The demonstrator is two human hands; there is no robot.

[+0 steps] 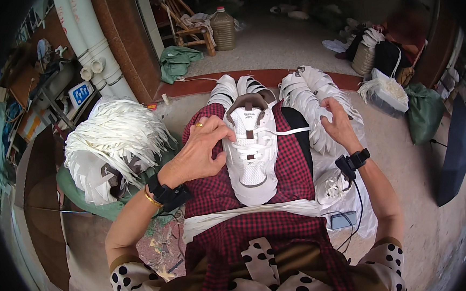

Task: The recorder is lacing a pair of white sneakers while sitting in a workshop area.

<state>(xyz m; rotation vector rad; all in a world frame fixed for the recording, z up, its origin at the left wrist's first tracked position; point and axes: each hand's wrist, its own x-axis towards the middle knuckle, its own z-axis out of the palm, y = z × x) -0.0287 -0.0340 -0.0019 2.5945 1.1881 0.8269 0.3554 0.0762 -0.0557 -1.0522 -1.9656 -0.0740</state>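
Observation:
A white shoe upper with a brown tongue lies on the red checked cloth over my lap, toe toward me. My left hand rests on its left side, fingers pinching at the eyelets near the tongue. My right hand holds the end of a white lace that runs taut from the shoe out to the right. Both wrists wear black bands. A bundle of white laces lies across my lap below the shoe.
A heap of white uppers with loose laces sits at my left. More stacked white uppers stand ahead and to the right. A white bag, green sacks, white pipes, a wooden chair and a large jug are around.

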